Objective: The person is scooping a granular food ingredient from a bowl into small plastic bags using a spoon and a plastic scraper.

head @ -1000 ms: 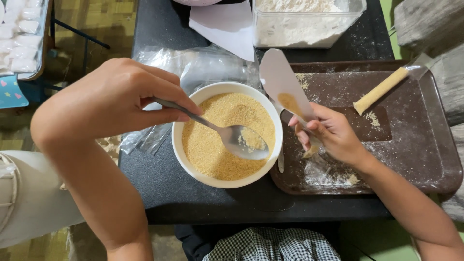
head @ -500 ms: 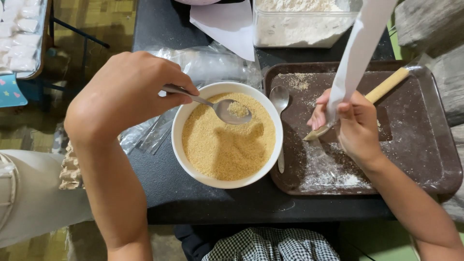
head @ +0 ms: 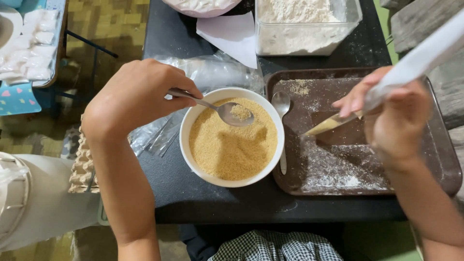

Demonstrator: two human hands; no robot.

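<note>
A white bowl (head: 185, 145) of golden crumbs stands at the middle of the dark table. My left hand (head: 137, 94) holds a metal spoon (head: 227, 110) over the bowl, with a little heap of crumbs in its scoop. My right hand (head: 391, 116) is raised above the brown tray (head: 442, 166) and grips a narrow clear plastic bag (head: 420, 60). The bag is tilted, and its crumb-filled lower tip points down at the tray. A second spoon (head: 281, 104) lies between bowl and tray.
A clear tub of white flour (head: 304, 24) stands at the back, with a white paper sheet (head: 232, 36) and crumpled plastic bags (head: 217, 72) beside it. Flour dusts the tray. A side tray of white pieces (head: 29, 43) sits at far left. An egg carton (head: 82, 166) is below my left arm.
My left hand lifted the spoon out of the crumbs toward the bowl's far rim. My right hand rose off the tray and tipped the bag up and to the right.
</note>
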